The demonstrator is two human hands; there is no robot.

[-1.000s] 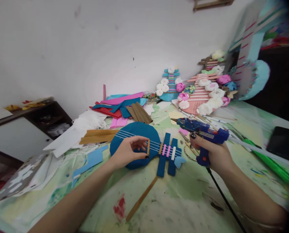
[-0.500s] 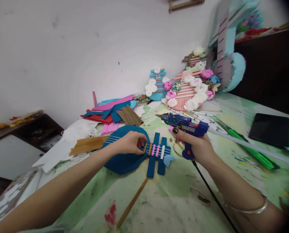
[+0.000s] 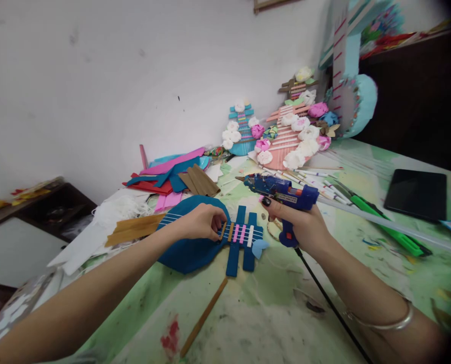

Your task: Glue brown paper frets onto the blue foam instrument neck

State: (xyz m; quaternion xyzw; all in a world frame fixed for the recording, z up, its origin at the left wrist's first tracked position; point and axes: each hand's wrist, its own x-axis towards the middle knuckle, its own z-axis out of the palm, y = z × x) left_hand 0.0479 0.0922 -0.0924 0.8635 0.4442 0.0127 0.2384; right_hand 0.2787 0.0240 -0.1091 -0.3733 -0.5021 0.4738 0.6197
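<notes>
A dark blue pipa-shaped craft [image 3: 195, 258] with white strings lies flat on the table, its neck to the right. My left hand [image 3: 205, 222] rests over the base of the neck, thumb and fingertips closed on a small brown strip [image 3: 222, 231] laid across the strings. Beside it on the neck sit another brown strip, pink strips [image 3: 242, 233] and a white strip [image 3: 250, 236]. A light blue paper piece [image 3: 260, 247] is at the neck's end. My right hand [image 3: 305, 225] grips a blue glue gun [image 3: 291, 194], nozzle pointing left, above the table.
A thin brown stick [image 3: 205, 318] lies in front of the craft. Coloured paper [image 3: 172, 172] is heaped behind it, with flower-decorated crafts [image 3: 286, 144] against the wall. At right are a green cutter [image 3: 396, 232], pens and a black tablet [image 3: 418, 194]. The gun's black cord [image 3: 331, 298] runs toward me.
The camera view has turned slightly, so most things appear a little further left. Both hands keep their holds, and the left stays at the same strip.
</notes>
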